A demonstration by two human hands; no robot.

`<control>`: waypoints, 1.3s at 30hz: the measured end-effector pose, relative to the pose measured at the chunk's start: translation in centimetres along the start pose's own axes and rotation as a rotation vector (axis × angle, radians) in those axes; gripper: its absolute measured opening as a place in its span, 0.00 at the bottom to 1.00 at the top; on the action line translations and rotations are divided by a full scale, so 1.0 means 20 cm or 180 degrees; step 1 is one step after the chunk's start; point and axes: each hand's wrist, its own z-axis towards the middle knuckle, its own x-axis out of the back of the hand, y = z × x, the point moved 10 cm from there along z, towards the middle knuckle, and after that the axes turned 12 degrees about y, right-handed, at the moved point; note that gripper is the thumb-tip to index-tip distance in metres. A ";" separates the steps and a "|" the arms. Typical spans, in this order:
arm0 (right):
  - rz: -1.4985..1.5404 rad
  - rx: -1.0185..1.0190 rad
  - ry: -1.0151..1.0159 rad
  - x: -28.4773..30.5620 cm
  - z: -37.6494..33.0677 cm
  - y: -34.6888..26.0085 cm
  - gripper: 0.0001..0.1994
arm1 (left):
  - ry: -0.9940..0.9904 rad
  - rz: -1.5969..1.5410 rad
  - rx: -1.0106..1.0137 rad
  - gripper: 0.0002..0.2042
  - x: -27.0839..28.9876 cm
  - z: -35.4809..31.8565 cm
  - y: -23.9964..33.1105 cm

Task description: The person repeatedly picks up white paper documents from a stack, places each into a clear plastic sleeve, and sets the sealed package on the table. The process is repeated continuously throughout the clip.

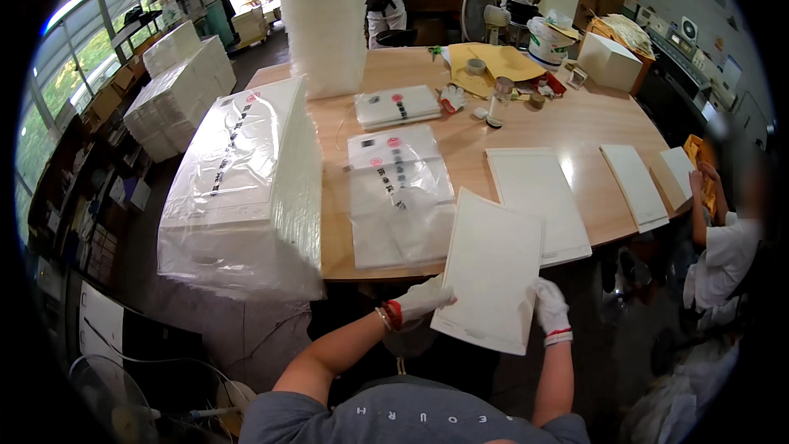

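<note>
Left hand (423, 299) and right hand (551, 306), both white-gloved, grip off-white paper (493, 271) by its sides, at near edge of wood-top table (612, 123). Paper stack (542, 197) just beyond; printed clear plastic bags (400, 197) left of it, then film-wrapped stack (234, 160). Co-worker (730, 256) at far right.

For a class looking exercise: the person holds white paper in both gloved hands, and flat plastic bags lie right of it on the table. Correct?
No: the head view shows the plastic bags lying left of the white paper, on the table; the rest stands.
</note>
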 end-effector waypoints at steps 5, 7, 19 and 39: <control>0.1327 -0.0713 -0.0106 -0.57 -0.14 0.27 0.22 | 0.1058 0.2984 -0.1447 0.40 -0.17 -0.07 0.06; 0.0485 0.0164 0.0122 -0.72 -0.19 0.18 0.21 | 0.1047 0.3071 -0.1626 0.36 -0.24 -0.13 0.05; -0.0585 0.1001 0.0022 -0.56 -0.29 -0.42 0.21 | 0.1228 0.0284 -0.1220 0.24 0.82 0.22 0.44; -0.3023 0.1864 0.0585 -1.10 0.37 -0.13 0.28 | 0.1750 0.2530 -0.2240 0.19 0.55 0.38 0.08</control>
